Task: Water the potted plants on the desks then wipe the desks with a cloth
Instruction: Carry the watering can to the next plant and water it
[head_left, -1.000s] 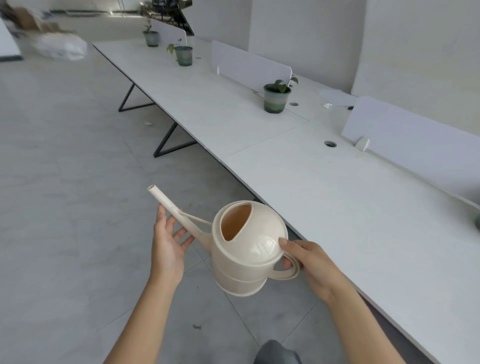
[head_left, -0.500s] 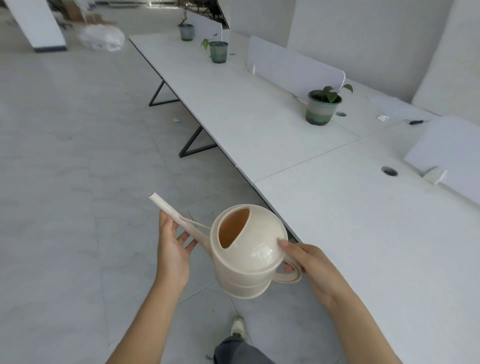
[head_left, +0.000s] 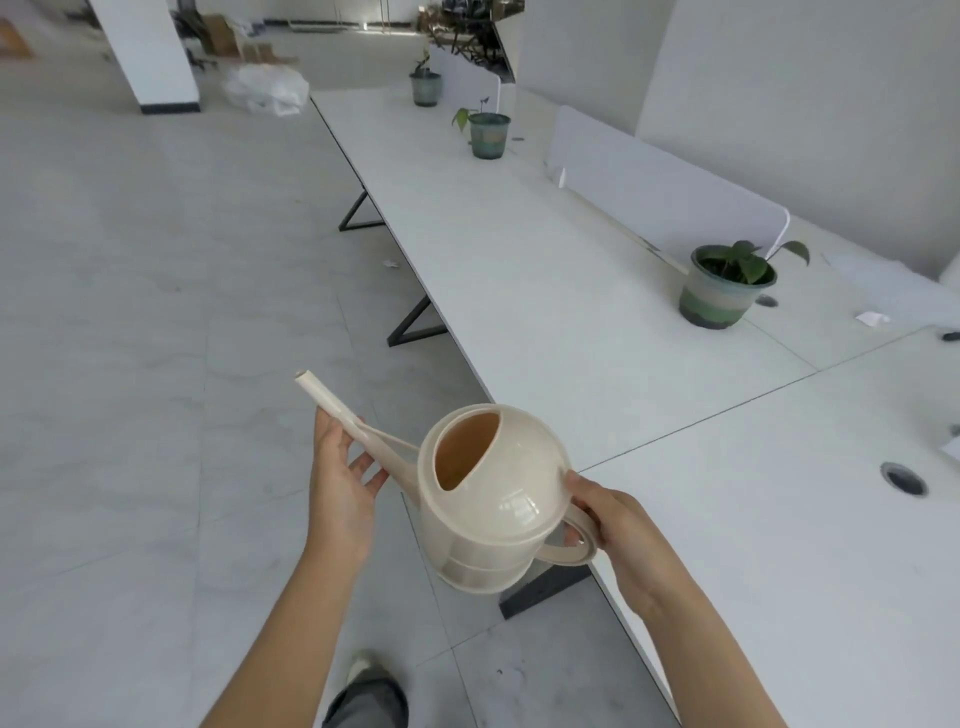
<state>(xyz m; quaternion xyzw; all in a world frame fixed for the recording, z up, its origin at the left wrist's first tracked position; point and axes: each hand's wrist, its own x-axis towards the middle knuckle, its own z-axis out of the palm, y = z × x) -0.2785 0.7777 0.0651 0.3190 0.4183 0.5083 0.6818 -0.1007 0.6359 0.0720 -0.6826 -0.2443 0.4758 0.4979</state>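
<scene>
I carry a cream watering can (head_left: 493, 504) in front of me, over the floor beside the long white desks (head_left: 545, 291). My right hand (head_left: 613, 535) grips its loop handle. My left hand (head_left: 340, 478) lies palm up under the long spout, fingers spread, steadying it. The spout points up and to the left. Three potted plants stand on the desks: the nearest green pot (head_left: 724, 286) at the right, a second pot (head_left: 487, 132) farther along, and a third pot (head_left: 426, 85) near the far end.
White divider panels (head_left: 670, 192) run along the desks' back edge. Cable holes (head_left: 903, 478) and a paper scrap (head_left: 872, 318) lie on the near desk. Black desk legs (head_left: 415, 322) stick out over the tiled floor. A white pillar (head_left: 150, 52) and a plastic bag (head_left: 265, 91) stand far left.
I have walked forward along the desks; the nearest pot has come closer and shifted right. Both hands keep the same hold on the watering can.
</scene>
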